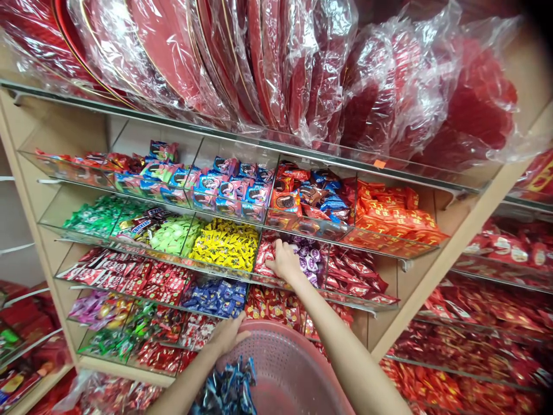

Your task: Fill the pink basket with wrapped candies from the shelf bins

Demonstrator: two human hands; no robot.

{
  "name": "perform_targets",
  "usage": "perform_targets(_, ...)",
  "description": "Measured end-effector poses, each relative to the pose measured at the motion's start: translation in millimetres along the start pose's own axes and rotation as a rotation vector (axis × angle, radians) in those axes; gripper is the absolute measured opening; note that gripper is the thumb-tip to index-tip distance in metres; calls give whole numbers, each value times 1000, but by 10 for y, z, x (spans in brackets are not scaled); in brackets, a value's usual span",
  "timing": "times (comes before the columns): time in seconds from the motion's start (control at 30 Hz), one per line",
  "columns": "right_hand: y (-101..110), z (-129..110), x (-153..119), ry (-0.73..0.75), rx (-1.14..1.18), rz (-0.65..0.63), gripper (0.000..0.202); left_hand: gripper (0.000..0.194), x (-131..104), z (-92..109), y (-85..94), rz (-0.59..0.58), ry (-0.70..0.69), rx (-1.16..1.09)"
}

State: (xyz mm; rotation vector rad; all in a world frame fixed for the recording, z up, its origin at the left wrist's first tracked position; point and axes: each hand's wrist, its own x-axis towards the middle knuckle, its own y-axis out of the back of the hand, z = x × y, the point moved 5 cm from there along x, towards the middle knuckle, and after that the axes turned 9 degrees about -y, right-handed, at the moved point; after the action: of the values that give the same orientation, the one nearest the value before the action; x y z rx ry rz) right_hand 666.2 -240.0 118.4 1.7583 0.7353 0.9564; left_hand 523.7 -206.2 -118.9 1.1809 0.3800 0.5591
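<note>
My left hand [228, 335] grips the near-left part of the rim of a pink perforated plastic basket [287, 374]. Blue-black wrapped candies [227, 386] lie in the basket's left side. My right hand [285, 262] reaches over the shelf's clear front lip, with thumb and fingers apart, at red-and-white wrapped candies [263, 256]. Nothing shows clearly between those fingers. Purple-and-white wrapped candies [309, 257] lie just right of this hand, partly hidden by it. Yellow wrapped candies [227, 242] fill the compartment to the left.
Clear dividers split the tiered shelves into compartments. Blue-wrapped candies [216, 297] sit just above my left hand. Orange packets [389, 210] and pink-blue packets [233, 187] fill the upper tier. Large red plastic-wrapped items [259, 63] crowd the top glass shelf. A wooden post [440, 253] slants at right.
</note>
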Motion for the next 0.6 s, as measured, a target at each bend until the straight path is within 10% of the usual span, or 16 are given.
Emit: perform_targets(0.6,-53,46,30,-99,88,25,40,42,-20,38,29,-6,7,15)
